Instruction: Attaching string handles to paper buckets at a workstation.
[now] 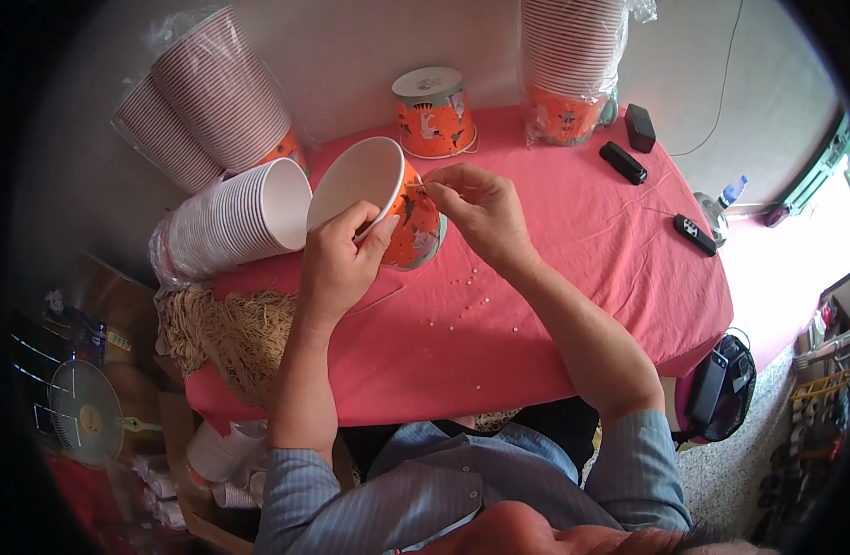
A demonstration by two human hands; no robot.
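Observation:
An orange paper bucket (411,236) with a white inside and printed dark and grey figures is tilted above the table, its mouth toward the upper left. My left hand (340,259) grips its near rim, thumb outside and fingers over the edge. At the bucket's right side my right hand (480,208) pinches something thin near the rim, perhaps a string end; it is too small to make out. A heap of beige strings (226,338) lies on the table left of my left forearm. One finished-looking bucket (434,120) stands upside down behind, with a string loop at its rim.
Nested bucket stacks in clear plastic (226,88) stand at the back left, another stack (573,55) at the back right. A white stack (231,217) lies sideways. Small paper dots (474,271) dot the pink cloth (416,370). Black devices (624,162) sit at right; a fan (85,412) is lower left.

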